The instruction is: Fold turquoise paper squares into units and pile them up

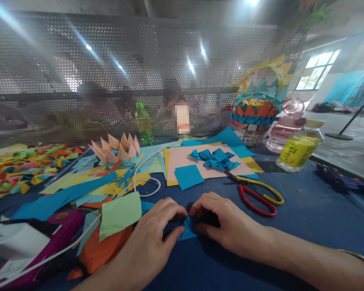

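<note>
A small folded piece of blue paper (188, 230) lies on the dark blue tabletop between my two hands. My left hand (162, 222) pinches its left side with thumb and fingertips. From the other side, my right hand (213, 216) has its fingers closed on the paper's top and right edge. Just beyond my hands is a flat blue paper square (189, 176), on a pale pink sheet (177, 155). Several folded blue paper pieces (219, 159) sit in a cluster on that sheet. Scissors (259, 196) with red and yellow handles rest to the right of it.
Left are paper scraps (30, 169), a peach folded-paper ring (116, 149), a white cord (135, 178) and a purple tool (60, 234). Behind stand a green bottle (144, 125) and a perforated panel (109, 72). Right are a paper basket (253, 133) and a yellow-labelled bottle (299, 147).
</note>
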Demonstrator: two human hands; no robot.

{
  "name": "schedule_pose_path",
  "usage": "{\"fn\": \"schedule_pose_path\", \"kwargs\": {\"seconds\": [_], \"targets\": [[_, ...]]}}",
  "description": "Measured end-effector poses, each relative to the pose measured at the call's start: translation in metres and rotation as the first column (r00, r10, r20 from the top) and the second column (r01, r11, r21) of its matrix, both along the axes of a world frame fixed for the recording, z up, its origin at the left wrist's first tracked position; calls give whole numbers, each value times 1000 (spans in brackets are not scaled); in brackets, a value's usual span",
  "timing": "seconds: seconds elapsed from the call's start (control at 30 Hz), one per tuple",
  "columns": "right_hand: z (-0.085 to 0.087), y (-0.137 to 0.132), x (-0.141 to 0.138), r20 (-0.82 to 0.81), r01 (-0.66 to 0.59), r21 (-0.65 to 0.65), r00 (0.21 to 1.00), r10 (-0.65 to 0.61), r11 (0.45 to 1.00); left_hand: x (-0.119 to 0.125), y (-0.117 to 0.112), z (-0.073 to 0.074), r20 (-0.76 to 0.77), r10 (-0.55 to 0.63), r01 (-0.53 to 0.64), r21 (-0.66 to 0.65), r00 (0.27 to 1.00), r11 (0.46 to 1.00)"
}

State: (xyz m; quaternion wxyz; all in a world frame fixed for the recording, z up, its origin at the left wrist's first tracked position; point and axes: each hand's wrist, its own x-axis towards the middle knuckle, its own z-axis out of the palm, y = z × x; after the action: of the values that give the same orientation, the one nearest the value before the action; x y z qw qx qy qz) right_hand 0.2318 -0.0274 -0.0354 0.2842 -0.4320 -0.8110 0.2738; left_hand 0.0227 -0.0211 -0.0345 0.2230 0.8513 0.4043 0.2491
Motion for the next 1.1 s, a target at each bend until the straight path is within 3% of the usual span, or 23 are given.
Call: {"fn": "schedule_pose_path", "kwargs": {"seconds": [0.4, 0.6, 0.93, 1.1], "targets": [[-2, 0, 0, -22, -29, 47, 999, 30, 998, -1, -2, -4, 20, 13, -14, 39, 1000, 999], [-2, 0, 0, -25, -32, 61, 999, 34, 998, -1, -2, -3, 23, -72, 70, 80, 997, 994], [-6, 3, 2, -6, -149, 232, 988, 155, 961, -6, -4, -5, -120, -153, 177, 234, 981, 956], [-3, 3, 3, 39, -178, 300, 984, 174, 937, -7, -6, -9, -188, -165, 206, 227, 968, 952]]}}
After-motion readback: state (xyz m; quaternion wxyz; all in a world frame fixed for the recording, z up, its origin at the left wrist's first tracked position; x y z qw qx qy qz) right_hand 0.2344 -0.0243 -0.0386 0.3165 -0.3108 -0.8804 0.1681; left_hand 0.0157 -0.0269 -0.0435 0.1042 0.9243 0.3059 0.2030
